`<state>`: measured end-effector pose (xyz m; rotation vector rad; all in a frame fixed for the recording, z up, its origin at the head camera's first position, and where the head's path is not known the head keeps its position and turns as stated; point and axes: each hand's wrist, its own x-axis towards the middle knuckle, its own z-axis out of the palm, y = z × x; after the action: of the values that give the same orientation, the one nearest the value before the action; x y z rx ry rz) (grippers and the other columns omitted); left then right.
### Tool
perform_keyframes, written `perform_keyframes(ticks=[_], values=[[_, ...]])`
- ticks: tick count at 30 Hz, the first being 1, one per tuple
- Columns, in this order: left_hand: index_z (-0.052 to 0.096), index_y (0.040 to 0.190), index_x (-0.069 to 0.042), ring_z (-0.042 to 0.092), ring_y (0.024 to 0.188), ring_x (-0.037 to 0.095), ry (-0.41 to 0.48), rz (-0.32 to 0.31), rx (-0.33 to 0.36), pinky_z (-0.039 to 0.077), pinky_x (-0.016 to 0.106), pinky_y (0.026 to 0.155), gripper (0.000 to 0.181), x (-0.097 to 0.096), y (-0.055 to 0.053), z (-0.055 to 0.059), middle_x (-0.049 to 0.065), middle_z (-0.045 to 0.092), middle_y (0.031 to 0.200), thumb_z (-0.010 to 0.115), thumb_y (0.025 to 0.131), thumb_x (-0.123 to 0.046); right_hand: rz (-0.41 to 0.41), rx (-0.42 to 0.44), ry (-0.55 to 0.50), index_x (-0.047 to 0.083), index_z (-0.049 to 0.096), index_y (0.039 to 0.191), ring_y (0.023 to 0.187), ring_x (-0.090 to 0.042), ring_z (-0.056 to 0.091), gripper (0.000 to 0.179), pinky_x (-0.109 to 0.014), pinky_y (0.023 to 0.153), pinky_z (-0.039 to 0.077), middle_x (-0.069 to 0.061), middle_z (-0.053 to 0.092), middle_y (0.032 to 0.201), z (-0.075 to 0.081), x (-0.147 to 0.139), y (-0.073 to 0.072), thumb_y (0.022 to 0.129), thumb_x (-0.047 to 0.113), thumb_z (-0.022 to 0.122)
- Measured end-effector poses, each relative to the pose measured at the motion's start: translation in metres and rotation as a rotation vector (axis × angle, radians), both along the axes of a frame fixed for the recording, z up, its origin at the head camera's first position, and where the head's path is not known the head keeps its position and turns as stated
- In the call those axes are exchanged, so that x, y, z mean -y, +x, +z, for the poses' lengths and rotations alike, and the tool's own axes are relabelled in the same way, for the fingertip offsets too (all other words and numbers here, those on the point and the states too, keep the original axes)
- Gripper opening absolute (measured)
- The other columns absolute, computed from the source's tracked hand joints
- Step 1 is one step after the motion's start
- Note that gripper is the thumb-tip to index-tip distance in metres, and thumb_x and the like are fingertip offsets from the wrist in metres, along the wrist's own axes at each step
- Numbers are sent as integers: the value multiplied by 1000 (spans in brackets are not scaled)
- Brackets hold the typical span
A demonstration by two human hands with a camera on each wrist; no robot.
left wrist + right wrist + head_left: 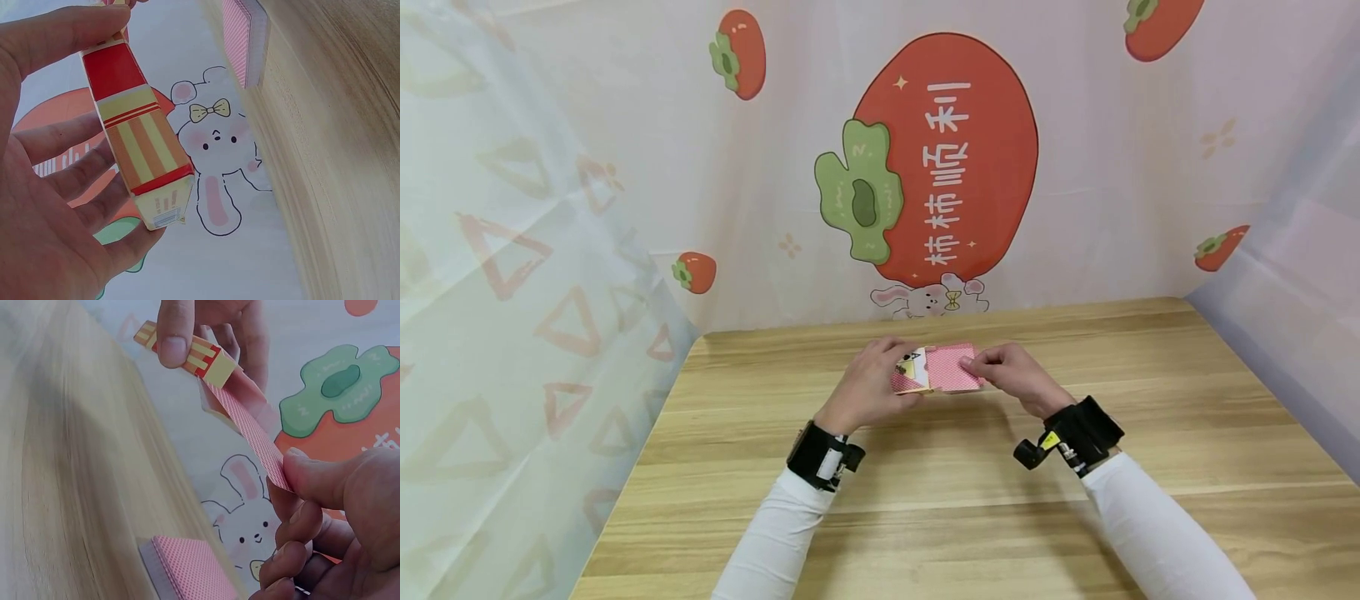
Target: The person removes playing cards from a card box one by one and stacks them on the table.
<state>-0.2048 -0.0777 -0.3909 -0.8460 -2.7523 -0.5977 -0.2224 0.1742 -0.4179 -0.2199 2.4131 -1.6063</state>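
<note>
My left hand [871, 385] grips a small card box [137, 125] with red, cream and orange stripes, thumb on one side and fingers on the other. An ace shows on its face in the head view. From the box's end, a pink-patterned playing card [253, 434] stretches across to my right hand [1018, 377], which pinches its far edge between thumb and index finger. Whether it is one card or several together, I cannot tell. A deck of cards [194, 569] with the same pink back stands on the table below, apart from both hands.
The wooden table [925, 517] ends at a hanging cloth backdrop [1097, 208] printed with persimmons and a rabbit, close behind the hands. More cloth [512, 333] hangs along the left side. Each wrist wears a black strap with a camera.
</note>
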Motion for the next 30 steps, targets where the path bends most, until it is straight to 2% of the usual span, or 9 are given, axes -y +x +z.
perform_keyframes(ticks=[4,7,9,12,15,18,20,23,30], values=[[52,128,-15,44,114,19,-5,-2,-2,34,39,94,72,0,0,0,0,50,122,77,65,-37,-23,-24,51,10,69,90,82,-21,37,39,-34,67,28,-5,52,86,0,0,2,80,47,64],[52,128,-15,44,115,19,-15,1,-3,34,39,95,71,0,0,-1,0,50,121,77,65,-38,-49,-72,123,11,68,90,80,-22,41,45,-34,65,31,-6,55,84,2,0,4,77,53,64],[52,128,-15,44,115,19,-20,1,-1,33,39,95,71,0,0,-1,0,50,121,77,66,-38,-79,-149,182,11,66,93,77,-21,45,48,-33,62,35,-6,56,82,4,1,5,75,56,65],[52,128,-15,44,114,19,-34,-1,-6,34,40,94,71,0,0,-2,0,50,120,76,66,-39,-90,-324,279,12,62,100,81,-22,52,48,-34,66,41,-5,59,88,10,2,7,74,52,68],[52,128,-14,45,112,19,-45,-5,-16,35,41,93,70,0,0,-2,1,50,119,75,67,-40,3,-510,370,13,60,108,96,-24,54,48,-38,79,43,-3,60,103,20,6,9,73,43,73],[53,127,-13,45,110,19,-54,-13,-23,36,41,92,68,0,0,-3,1,51,118,75,67,-39,162,-620,449,15,60,109,103,-21,52,48,-37,84,42,1,58,111,29,11,12,69,35,77],[53,126,-14,45,110,18,-61,-16,-21,36,41,92,68,-1,-1,-3,0,50,117,75,67,-39,248,-642,500,18,60,107,104,-18,51,47,-34,83,43,3,57,112,33,14,13,67,32,79],[53,127,-14,44,111,18,-72,-22,-14,35,41,92,67,-1,-1,-4,0,50,118,74,68,-38,331,-636,556,19,61,104,105,-17,50,43,-30,82,44,3,56,117,35,19,14,66,29,79],[53,127,-13,44,112,17,-82,-29,-1,35,40,94,67,-1,0,-3,0,49,119,74,69,-38,371,-603,591,20,65,101,108,-16,50,39,-29,83,43,3,56,118,34,26,11,66,26,80]])
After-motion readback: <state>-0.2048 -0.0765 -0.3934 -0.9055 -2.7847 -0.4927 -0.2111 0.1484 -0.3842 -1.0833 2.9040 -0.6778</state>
